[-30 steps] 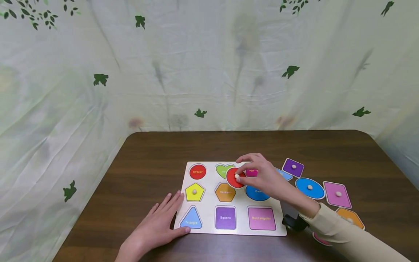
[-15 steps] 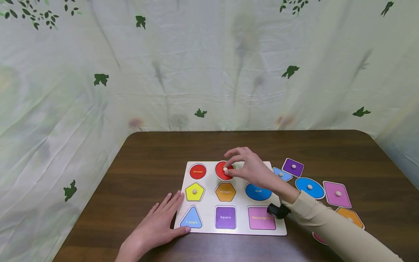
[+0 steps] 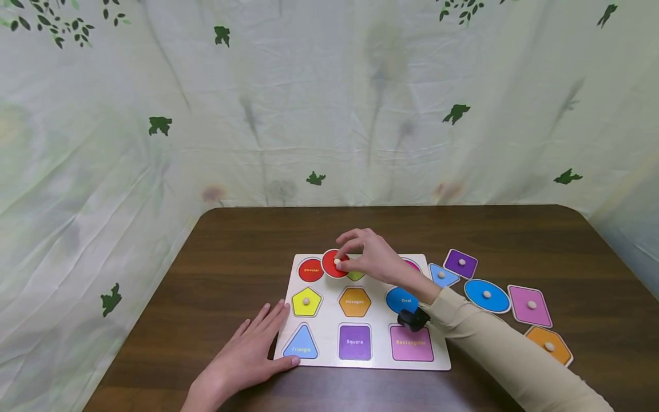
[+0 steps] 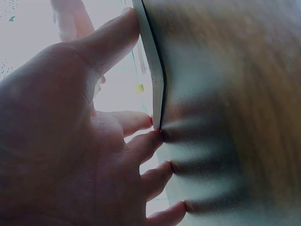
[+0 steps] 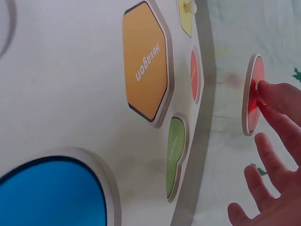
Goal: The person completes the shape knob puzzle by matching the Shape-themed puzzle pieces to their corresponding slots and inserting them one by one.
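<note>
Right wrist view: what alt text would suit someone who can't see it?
A right hand pinches a red disc at its centre, held off a white board with an orange hexagon, green heart and part of a blue shape.

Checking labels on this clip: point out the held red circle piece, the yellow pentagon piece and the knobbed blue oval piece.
Red circle piece (image 3: 330,266), head view: red face, left of knob.
Yellow pentagon piece (image 3: 306,301), head view: central knob.
Blue oval piece (image 3: 486,294), head view: central knob.
</note>
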Demonstrator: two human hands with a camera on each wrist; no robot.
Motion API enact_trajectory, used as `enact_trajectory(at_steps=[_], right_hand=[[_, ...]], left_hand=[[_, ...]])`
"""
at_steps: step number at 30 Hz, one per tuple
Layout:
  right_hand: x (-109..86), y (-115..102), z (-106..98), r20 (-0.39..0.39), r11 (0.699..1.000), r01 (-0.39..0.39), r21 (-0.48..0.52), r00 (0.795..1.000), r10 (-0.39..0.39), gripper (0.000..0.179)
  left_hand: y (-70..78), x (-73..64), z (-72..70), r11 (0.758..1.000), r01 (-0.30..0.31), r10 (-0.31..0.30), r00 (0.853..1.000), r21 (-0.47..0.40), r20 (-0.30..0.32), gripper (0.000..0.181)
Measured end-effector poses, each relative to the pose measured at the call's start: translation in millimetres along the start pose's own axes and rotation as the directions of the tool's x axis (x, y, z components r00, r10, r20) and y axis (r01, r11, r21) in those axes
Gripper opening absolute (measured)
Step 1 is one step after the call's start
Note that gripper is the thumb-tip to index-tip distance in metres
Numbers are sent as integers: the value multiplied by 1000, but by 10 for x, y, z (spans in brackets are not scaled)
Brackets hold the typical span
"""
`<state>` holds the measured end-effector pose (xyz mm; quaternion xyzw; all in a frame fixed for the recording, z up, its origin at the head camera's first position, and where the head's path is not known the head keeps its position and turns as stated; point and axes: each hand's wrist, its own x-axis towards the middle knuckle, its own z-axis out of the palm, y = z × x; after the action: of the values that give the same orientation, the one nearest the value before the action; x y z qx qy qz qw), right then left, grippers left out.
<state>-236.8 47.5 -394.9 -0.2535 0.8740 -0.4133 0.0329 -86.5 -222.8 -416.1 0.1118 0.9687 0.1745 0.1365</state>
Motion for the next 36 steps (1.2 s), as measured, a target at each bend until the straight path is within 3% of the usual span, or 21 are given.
enact_trajectory(at_steps=[22, 36], right_hand=[[430, -76, 362, 28, 998, -54, -24, 998, 55, 9], [525, -84, 543, 88, 985, -47, -166, 994, 62, 5]], left_hand=[[-12, -1, -12, 1000, 2, -3, 1000, -8, -4, 102], [-20, -3, 2, 1000, -10, 10, 1000, -13, -3, 101]])
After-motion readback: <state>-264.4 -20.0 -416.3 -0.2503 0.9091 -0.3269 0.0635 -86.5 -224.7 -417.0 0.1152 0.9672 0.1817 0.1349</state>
